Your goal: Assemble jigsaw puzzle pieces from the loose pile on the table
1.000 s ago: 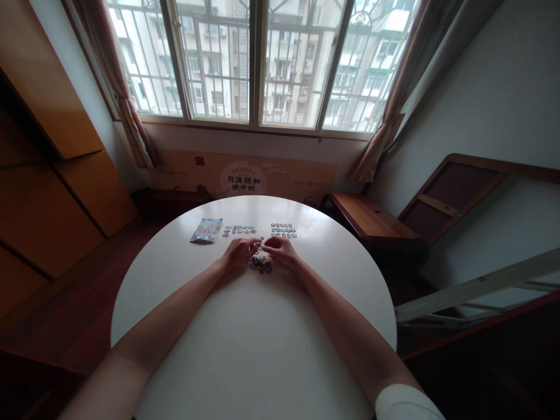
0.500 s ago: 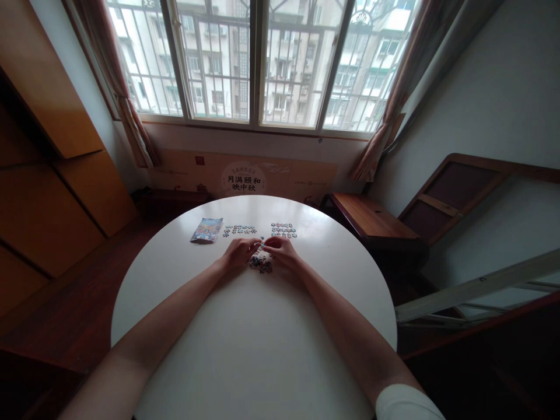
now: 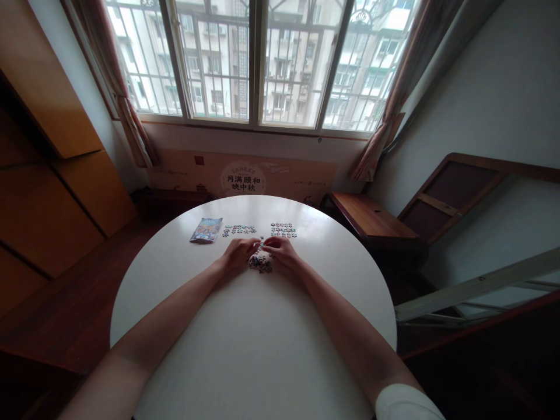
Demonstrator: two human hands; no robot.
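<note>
My left hand (image 3: pixel 240 251) and my right hand (image 3: pixel 281 248) meet over the white round table, fingertips nearly touching. Each is closed in a pinch, and a small bluish puzzle piece (image 3: pixel 262 245) shows between the fingertips. The exact grip is too small to make out. Just below the hands lies a loose pile of puzzle pieces (image 3: pixel 261 265). Beyond my left hand are rows of puzzle pieces (image 3: pixel 240 230); beyond my right hand, another block of puzzle pieces (image 3: pixel 283 230) sits in neat rows. One loose piece (image 3: pixel 262 237) lies between the hands, slightly farther off.
A colourful printed packet (image 3: pixel 206 230) lies on the left of the white table (image 3: pixel 258 350). Past the table's right edge stands a wooden bench (image 3: pixel 371 216). A printed board (image 3: pixel 284 175) leans under the barred window, and wooden cabinets (image 3: pixel 96 204) stand at left.
Both hands stay almost in the same place, with at most a tiny movement of the fingers. The puzzle rows and the pile look unchanged.
</note>
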